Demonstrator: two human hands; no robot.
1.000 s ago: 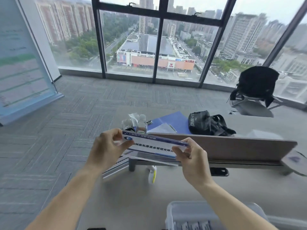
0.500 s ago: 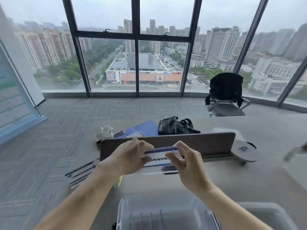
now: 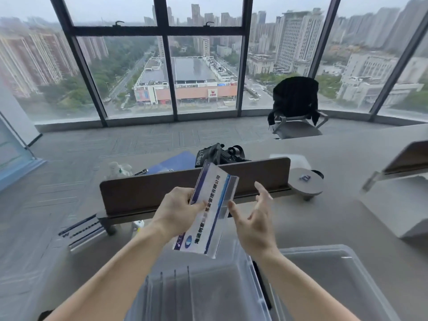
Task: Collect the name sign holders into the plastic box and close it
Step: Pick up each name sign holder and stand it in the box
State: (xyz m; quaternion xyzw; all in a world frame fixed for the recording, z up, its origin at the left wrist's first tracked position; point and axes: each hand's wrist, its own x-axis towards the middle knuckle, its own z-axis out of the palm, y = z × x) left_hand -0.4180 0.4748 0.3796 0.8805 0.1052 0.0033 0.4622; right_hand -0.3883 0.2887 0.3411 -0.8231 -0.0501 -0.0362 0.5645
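L hand (image 3: 178,210) pinches a name sign holder (image 3: 209,210) w/ thumb and fingers on its left long edge, roughly mid-length. Holder is clear acrylic w/ a blue-and-white printed card inside, turned nearly end-on: far end points to abt 12 o'clock, near end w/ the round logo toward 6. R hand (image 3: 253,224) is spread wide, fingers apart, gripping nothing; its thumb tip sits just beside the holder's right edge at 3 o'clock, can't tell if touching.

Holder hangs in the air above the plastic box (image 3: 199,290), which sits at 6 o'clock on the grey table (image 3: 335,218). Box is clear, lid off, w/ thin upright clear sheets visible inside; exact contents too blurred to tell. Clear lid (image 3: 333,281) lies at abt 4 o'clock, just beside the box.

Brown desk divider (image 3: 148,188) runs across behind the hands at 12. Past it: black bag (image 3: 220,155) at 12, blue folder (image 3: 172,162) at 11. Round grey base (image 3: 305,184) at 2 o'clock by the divider's end. Chair (image 3: 295,107) w/ dark garment over it farther off at 1, near the windows.
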